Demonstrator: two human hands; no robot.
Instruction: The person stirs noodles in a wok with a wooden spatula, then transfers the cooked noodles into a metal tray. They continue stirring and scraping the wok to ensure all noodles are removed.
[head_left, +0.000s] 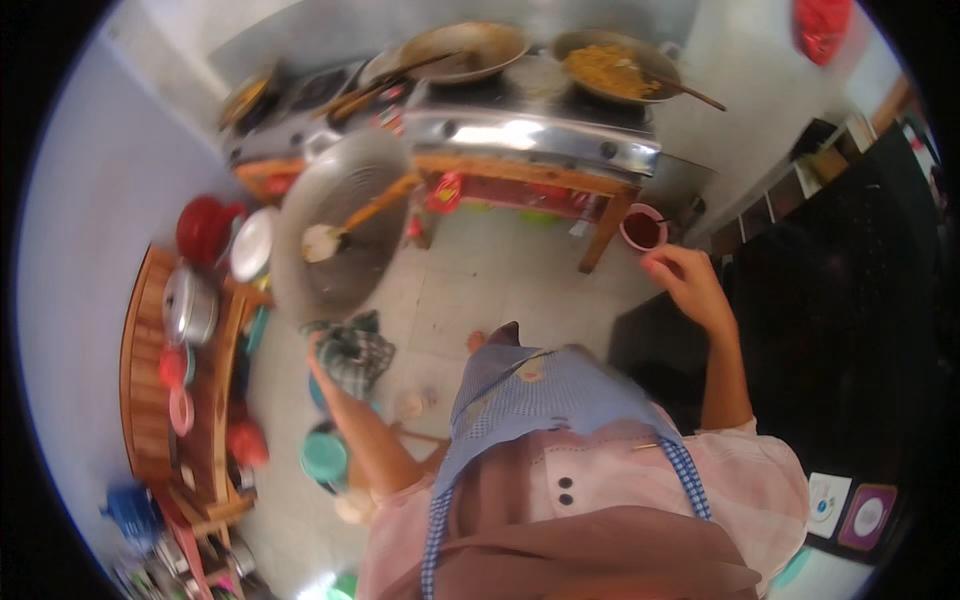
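Observation:
My left hand (314, 346) is stretched out to the left and grips the near rim of a large metal wok (296, 225) through a dark green and white checked cloth (358, 358). The wok is tilted, so its inside shows. In it lies a spatula with a wooden handle (382, 201); a pale patch covers its head, and blur hides whether that is food. Out to the right, my right hand (686, 281) hangs in the air beside the black countertop (817, 322). Its fingers are loosely bent, and nothing shows in them.
Ahead, a gas stove (525, 135) on a wooden stand bears a wok (469, 49) and another wok with yellow-orange food (611, 71). A pink bowl of dark red contents (643, 229) sits near the stand's right leg. A wooden shelf (150, 375) with pots stands left.

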